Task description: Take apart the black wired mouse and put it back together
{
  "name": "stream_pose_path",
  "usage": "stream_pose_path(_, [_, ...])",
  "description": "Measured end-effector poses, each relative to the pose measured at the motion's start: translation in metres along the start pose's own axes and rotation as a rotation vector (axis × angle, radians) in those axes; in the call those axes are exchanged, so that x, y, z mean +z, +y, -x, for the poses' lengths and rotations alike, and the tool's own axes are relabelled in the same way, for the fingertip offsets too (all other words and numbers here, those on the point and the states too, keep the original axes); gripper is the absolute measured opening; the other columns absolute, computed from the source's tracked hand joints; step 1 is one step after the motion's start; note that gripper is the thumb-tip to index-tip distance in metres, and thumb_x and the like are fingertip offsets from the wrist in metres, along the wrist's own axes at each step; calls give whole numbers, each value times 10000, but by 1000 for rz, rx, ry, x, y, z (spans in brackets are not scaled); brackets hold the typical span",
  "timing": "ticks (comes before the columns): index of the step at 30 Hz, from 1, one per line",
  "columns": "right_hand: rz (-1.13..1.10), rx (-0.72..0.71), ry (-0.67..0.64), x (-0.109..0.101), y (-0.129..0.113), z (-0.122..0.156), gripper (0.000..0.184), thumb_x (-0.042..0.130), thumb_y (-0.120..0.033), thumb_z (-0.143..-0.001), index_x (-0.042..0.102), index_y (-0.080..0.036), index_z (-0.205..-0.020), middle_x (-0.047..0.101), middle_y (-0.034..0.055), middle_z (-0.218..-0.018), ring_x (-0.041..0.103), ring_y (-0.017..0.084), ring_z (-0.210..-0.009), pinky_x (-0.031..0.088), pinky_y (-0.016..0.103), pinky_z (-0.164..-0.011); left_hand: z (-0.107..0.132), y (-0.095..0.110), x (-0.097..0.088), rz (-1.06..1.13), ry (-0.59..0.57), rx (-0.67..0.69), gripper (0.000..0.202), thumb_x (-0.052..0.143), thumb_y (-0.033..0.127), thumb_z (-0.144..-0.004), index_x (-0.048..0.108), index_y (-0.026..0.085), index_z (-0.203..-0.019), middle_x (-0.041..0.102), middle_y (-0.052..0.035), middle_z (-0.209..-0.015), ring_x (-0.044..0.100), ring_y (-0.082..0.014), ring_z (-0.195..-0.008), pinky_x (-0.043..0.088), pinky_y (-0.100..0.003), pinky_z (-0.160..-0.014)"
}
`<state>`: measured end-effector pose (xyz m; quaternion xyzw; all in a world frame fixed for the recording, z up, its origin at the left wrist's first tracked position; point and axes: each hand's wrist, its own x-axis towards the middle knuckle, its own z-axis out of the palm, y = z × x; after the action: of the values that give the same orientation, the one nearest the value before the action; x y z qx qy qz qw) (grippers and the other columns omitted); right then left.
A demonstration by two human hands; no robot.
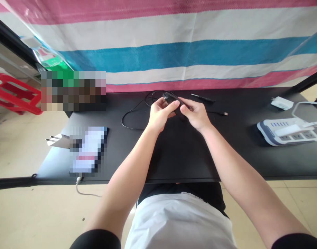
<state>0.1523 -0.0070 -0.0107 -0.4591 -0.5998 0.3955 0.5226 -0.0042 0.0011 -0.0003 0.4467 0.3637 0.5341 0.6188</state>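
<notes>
Both hands hold a small dark device, which looks like a black wired computer mouse (171,99), just above the middle of the black table. My left hand (159,114) is closed on its left side, thumb on top. On the right side, my right hand (196,113) grips it, with its thumb pressed near the other one. Fingers hide much of the body. A thin black cable (126,114) loops over the table to the left, and a USB plug (224,113) lies right of my right hand. Behind that hand rests a black-handled screwdriver (203,98) with a metal shaft.
To the right are a power strip (263,133) with a white plug and cables, and a white charger block (282,103). A blurred phone (89,148) and a white plug adapter (58,141) lie left. Striped sheeting (158,57) hangs behind the table (184,152).
</notes>
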Motion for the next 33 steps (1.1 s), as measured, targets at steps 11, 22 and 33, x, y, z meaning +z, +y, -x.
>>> stream_pose_path(11, [-284, 346, -43, 17, -2, 1, 775, 426, -894, -758, 727, -213, -973, 753, 73, -811, 730, 213, -733, 543, 289, -489, 0, 3, 4, 83, 38, 62, 471, 869, 503, -622, 630, 181, -868, 749, -55, -895, 741, -231, -908, 609, -363, -804])
stream_pose_path(22, [-371, 518, -296, 12, -13, 1, 845, 328, -974, -691, 646, -191, -705, 655, 71, -558, 611, 168, -443, 327, 258, -305, -2, 3, 3, 103, 118, 146, 442, 856, 473, -650, 604, 216, -906, 728, -31, -948, 712, -234, -1065, 577, -338, -872])
stream_pose_path(33, [-519, 586, -327, 19, -18, 4, 766, 354, -968, -686, 539, -226, -658, 477, -18, -409, 518, 144, -363, 255, 230, -284, -2, 2, 3, 113, 101, 170, 466, 868, 477, -644, 616, 241, -957, 725, -16, -948, 701, -225, -1086, 569, -309, -882])
